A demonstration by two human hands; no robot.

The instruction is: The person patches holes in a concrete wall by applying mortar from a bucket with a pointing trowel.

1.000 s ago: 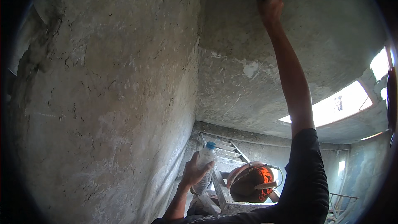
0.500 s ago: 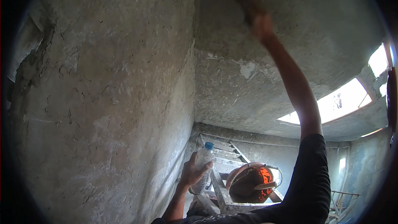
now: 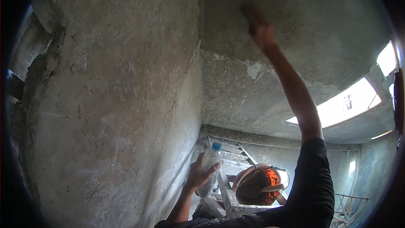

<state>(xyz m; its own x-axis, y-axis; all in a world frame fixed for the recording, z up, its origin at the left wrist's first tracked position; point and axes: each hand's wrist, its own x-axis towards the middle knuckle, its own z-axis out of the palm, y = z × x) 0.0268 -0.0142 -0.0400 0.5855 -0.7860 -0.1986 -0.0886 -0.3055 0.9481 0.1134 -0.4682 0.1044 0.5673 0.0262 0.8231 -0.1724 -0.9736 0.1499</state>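
My left hand [image 3: 202, 171] grips a clear plastic bottle [image 3: 213, 160] with a blue cap, held upright low in the view beside the left wall [image 3: 109, 80]. Up high, my right arm is stretched toward a grey plastered surface [image 3: 316, 25]; my right hand [image 3: 259, 25] is motion-blurred, with a dark shape at its fingers that I cannot make out. Between my forearms, a bucket [image 3: 251, 176] with an orange-red patch inside stands tilted toward me on a ladder-like frame [image 3: 230, 202], with a tool handle [image 3: 270, 189] lying across it.
Further back is a ladder [image 3: 236, 154] by a concrete ledge [image 3: 274, 139]. Bright openings [image 3: 341, 105] cut the grey surface at the right. A metal frame [image 3: 350, 202] stands low at the right. The left wall has a broken edge at the far left.
My right hand has moved left and down along the plastered surface and is now blurred. My left hand still holds the bottle, slightly shifted in the view.
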